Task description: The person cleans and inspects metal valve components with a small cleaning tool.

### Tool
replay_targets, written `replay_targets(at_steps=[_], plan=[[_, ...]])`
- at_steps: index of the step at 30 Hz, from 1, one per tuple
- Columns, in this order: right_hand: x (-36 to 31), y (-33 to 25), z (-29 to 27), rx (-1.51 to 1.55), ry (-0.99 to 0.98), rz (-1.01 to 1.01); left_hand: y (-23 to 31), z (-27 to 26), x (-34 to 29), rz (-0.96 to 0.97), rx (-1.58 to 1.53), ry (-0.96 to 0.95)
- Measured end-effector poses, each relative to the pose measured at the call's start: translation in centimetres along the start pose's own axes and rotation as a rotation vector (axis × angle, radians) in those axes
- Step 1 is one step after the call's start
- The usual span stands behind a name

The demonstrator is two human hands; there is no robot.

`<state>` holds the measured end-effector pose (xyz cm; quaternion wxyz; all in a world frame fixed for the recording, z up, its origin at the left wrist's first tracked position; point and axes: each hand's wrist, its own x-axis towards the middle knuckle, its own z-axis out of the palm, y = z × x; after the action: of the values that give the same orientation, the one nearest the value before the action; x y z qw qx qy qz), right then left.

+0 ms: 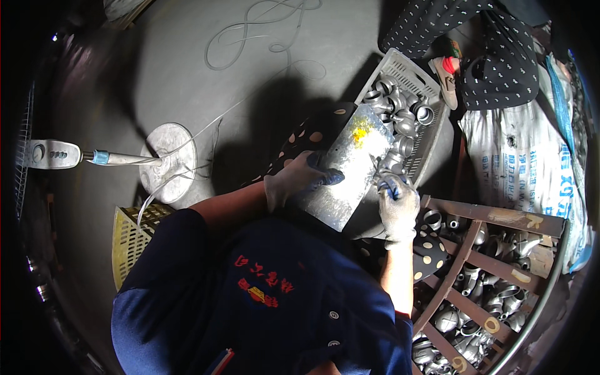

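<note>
My left hand (299, 177), in a white glove with blue-coated fingers, lies at the left edge of a flat metal plate (350, 172). Its thumb and fingers are apart, the fingertips over the plate, and nothing shows between them. A yellow patch marks the plate's far end, and the plate slants across my lap. By the plate's right edge, my right hand (399, 206) wears the same kind of glove. Its fingers are curled closed; what they hold is hidden. Just beyond them, grey metal pipe fittings (405, 125) fill a grey plastic crate (431, 84).
More fittings lie in a brown slatted metal bin (459, 256) at right. White woven sacks (509, 162) stand beyond it, near another person's patterned trousers (500, 69). At left are a round-based stand (169, 172) and a yellow basket (128, 244). A cable (240, 26) coils on the floor.
</note>
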<state>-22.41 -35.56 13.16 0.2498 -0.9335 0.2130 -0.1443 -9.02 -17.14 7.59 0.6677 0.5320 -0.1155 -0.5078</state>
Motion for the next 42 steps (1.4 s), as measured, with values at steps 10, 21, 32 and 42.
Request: replay_targets(at_steps=[10,21,32,42], plan=[[0.1,1.0,0.9,0.06,-0.022,-0.028,0.5,0.0,0.1,0.013,0.06,0.004],[-0.4,0.7,0.3,-0.01,-0.05,0.056,0.4,-0.2,-0.5,-0.085,0.037,0.018],[0.3,0.4,0.5,-0.03,-0.002,0.084,1.0,0.0,0.3,-0.06,0.058,0.016],[-0.7,1.2,0.8,-0.216,0.024,0.007,-0.5,-1.5,0.6,0.008,0.204,0.034]])
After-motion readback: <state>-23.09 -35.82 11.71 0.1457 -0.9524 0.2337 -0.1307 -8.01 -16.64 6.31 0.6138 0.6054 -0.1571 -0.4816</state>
